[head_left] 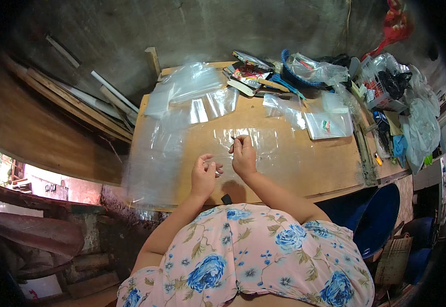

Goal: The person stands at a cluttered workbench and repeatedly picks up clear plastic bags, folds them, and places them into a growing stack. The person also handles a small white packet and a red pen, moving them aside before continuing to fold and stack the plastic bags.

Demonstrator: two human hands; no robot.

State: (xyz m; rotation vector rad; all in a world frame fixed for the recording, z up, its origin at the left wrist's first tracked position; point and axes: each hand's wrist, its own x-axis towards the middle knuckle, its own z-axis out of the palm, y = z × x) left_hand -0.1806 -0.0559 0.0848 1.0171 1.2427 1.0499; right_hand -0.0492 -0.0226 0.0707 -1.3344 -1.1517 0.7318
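Observation:
A large clear plastic sheet (264, 146) lies spread over the wooden table (335, 169) in front of me. My right hand (244, 155) rests on the sheet with its fingers pinched on a thin dark tool whose tip shows just above the fingers. My left hand (204, 175) sits beside it, a little nearer to me, fingers curled and pinching something small and pale; what it is I cannot tell. Both forearms come up from my floral dress.
More clear plastic bags (190, 84) pile at the table's far left, and a loose sheet (151, 158) hangs over the left edge. Packets, a blue basket (297, 77) and stuffed bags (417, 123) crowd the far right. A small white bag (328, 124) lies right of my hands.

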